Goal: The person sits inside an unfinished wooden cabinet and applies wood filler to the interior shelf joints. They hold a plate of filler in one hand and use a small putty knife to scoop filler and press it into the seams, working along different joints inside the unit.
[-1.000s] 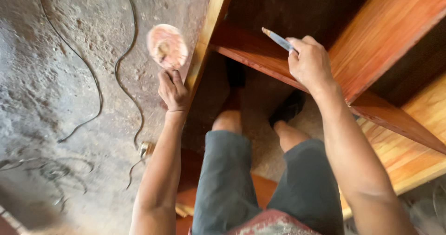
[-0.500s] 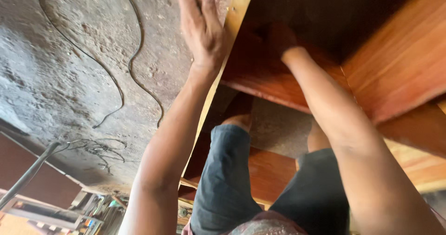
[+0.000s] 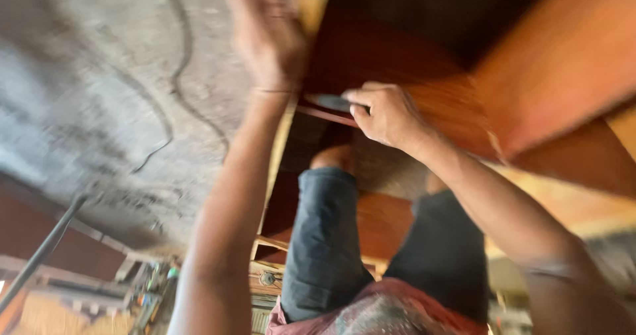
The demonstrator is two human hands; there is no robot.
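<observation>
Gripping: right hand [image 3: 387, 116] curled around a thin dark tool [image 3: 328, 102], tip pointing left, over the reddish wooden panel [image 3: 424, 76].
Left hand [image 3: 268, 33]: raised against the pale wooden edge [image 3: 311, 7]; too blurred, cannot tell finger state.
Below: 2 knees in dark shorts [image 3: 324, 242].
Floor: grey concrete [image 3: 86, 110], cable [image 3: 182, 63] trailing across.

Reddish wooden boards [image 3: 563, 76] crowd the right and top, hemming in the right hand [image 3: 387, 116]. A pale wooden edge [image 3: 281, 143] runs down the middle beside the left hand [image 3: 265, 37]. Left of it, the concrete floor [image 3: 86, 96] lies open, crossed only by thin cables [image 3: 179, 63].
</observation>
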